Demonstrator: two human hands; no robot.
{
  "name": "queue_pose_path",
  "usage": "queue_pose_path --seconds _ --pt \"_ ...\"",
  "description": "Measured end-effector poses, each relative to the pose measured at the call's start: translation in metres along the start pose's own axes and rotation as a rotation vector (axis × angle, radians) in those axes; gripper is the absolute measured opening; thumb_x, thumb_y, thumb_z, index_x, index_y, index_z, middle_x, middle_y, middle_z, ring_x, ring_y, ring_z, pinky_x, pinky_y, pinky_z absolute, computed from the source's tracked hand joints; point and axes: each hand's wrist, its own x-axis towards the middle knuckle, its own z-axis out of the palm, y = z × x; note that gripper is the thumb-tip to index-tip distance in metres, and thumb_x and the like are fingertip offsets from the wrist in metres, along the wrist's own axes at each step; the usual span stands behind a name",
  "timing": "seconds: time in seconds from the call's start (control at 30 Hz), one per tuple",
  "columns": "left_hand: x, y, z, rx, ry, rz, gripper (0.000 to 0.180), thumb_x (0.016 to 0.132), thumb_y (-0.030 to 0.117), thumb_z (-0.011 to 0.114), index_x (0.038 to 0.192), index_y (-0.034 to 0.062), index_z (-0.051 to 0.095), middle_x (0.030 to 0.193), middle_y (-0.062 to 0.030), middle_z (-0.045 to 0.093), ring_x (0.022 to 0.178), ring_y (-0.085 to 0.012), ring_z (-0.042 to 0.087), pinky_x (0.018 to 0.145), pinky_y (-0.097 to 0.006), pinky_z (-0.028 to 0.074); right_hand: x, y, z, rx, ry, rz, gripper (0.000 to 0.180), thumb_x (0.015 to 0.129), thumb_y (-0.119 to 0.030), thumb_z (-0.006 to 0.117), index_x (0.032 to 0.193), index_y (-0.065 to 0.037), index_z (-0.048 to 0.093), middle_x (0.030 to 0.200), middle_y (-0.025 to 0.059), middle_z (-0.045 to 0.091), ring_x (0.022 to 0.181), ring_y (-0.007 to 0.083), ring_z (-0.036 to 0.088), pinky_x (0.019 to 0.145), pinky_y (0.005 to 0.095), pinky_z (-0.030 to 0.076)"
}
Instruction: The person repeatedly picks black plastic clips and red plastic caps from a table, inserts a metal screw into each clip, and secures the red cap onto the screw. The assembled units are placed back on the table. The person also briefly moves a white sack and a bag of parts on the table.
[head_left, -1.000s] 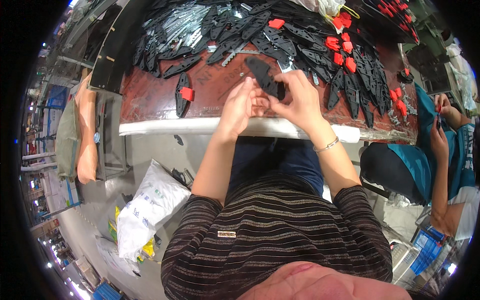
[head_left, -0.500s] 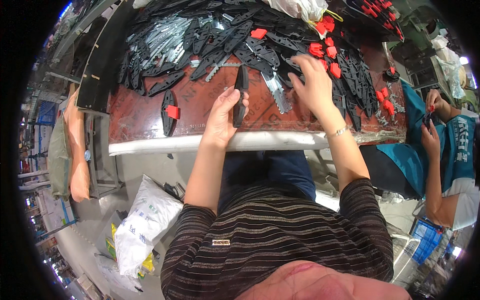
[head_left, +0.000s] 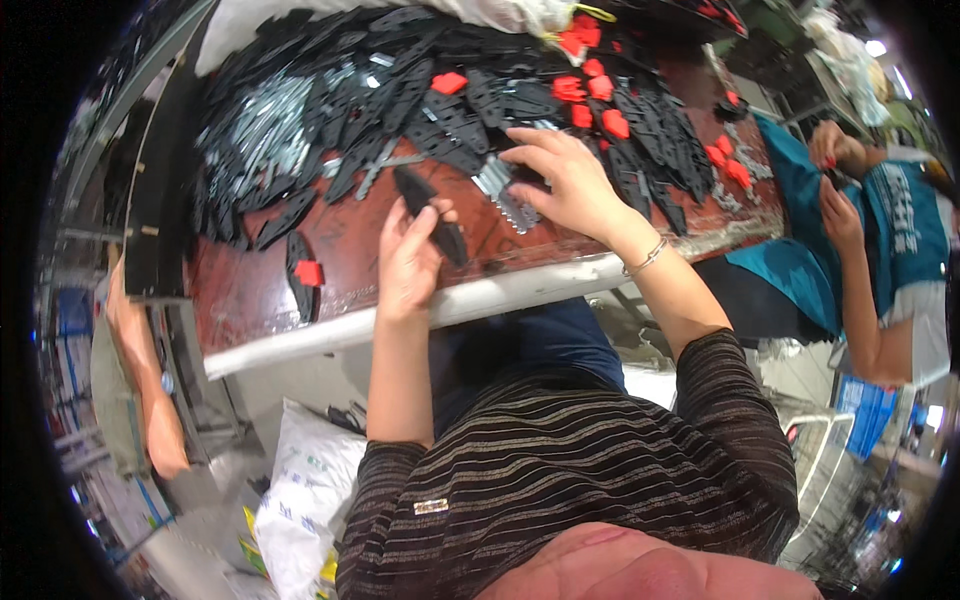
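A long black plastic handle piece (head_left: 445, 235), tapered at both ends, is gripped upright at a slant in my left hand (head_left: 408, 255), thumb across its side. My right hand (head_left: 575, 190) is spread over the table's front half, fingers apart and pointing left, with nothing visible in them. Close beneath its fingers lie toothed metal blades (head_left: 507, 198). Beyond both hands a broad heap of black handle pieces (head_left: 440, 130) covers the table. At the left front, a separate black piece (head_left: 298, 275) lies with a red plastic part (head_left: 309, 272) on it.
Loose metal strips (head_left: 265, 125) lie in the heap at the left. Red plastic parts (head_left: 615, 124) are scattered to the right. A white padded edge (head_left: 480, 305) runs along the table front. A co-worker's hands (head_left: 838, 180) work at the far right. A white sack (head_left: 305, 490) stands on the floor.
The view has turned, so the table appears shifted and tilted. The black piece in my left hand now leans to the left at its top. My right hand remains spread, closer to the blades.
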Motion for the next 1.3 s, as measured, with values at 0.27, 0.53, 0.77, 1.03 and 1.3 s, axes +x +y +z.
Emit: queue_pose_path --seconds 0.27,0.53,0.77,1.03,1.3 --pt "-0.003 -0.008 0.001 0.060 -0.001 0.001 0.024 0.089 0.004 0.058 0.112 0.0037 0.049 0.097 -0.0088 0.061 0.088 -0.0198 0.062 0.076 -0.033 0.053 -0.087 0.053 -0.072 -0.264 0.307 0.502 0.025 0.078 -0.019 0.066 0.100 -0.008 0.063 0.103 0.0095 0.064 0.096 0.0283 0.061 0.081 0.0368 0.049" --pt "-0.005 -0.013 0.005 0.234 0.028 0.126 0.025 0.088 0.001 0.059 0.111 0.0027 0.050 0.096 -0.0080 0.062 0.084 -0.0174 0.063 0.074 -0.029 0.054 -0.132 0.114 -0.111 -0.592 0.137 0.804 0.025 0.083 -0.023 0.055 0.103 -0.010 0.064 0.100 0.0116 0.065 0.096 0.0313 0.061 0.080 0.0428 0.049" --pt "-0.005 -0.015 0.012 0.391 0.060 0.134 0.031 0.086 0.005 0.062 0.114 0.0012 0.049 0.097 -0.0078 0.060 0.085 -0.0175 0.064 0.069 -0.028 0.053 -0.187 0.281 -0.179 -0.482 0.056 1.158 0.056 0.088 -0.041 0.047 0.133 -0.008 0.047 0.128 0.0214 0.052 0.121 0.0373 0.047 0.100 0.0417 0.038" --pt "-0.005 -0.024 0.008 0.491 0.073 0.246 0.037 0.085 0.005 0.062 0.119 -0.0006 0.047 0.096 -0.0080 0.061 0.083 -0.0148 0.063 0.071 -0.028 0.051 -0.150 0.201 -0.154 -0.841 -0.043 1.148 0.050 0.088 -0.043 0.052 0.129 -0.015 0.051 0.128 0.0156 0.053 0.113 0.0370 0.053 0.091 0.0527 0.043" --pt "-0.010 -0.016 0.015 1.179 0.189 0.478 0.058 0.079 0.010 0.065 0.131 0.0025 0.043 0.106 -0.0156 0.062 0.093 -0.0240 0.063 0.083 -0.034 0.048 -0.055 0.027 -0.075 -0.436 0.134 0.076 0.043 0.073 -0.012 0.070 0.114 -0.007 0.058 0.126 0.0134 0.053 0.115 0.0322 0.049 0.097 0.0453 0.036"
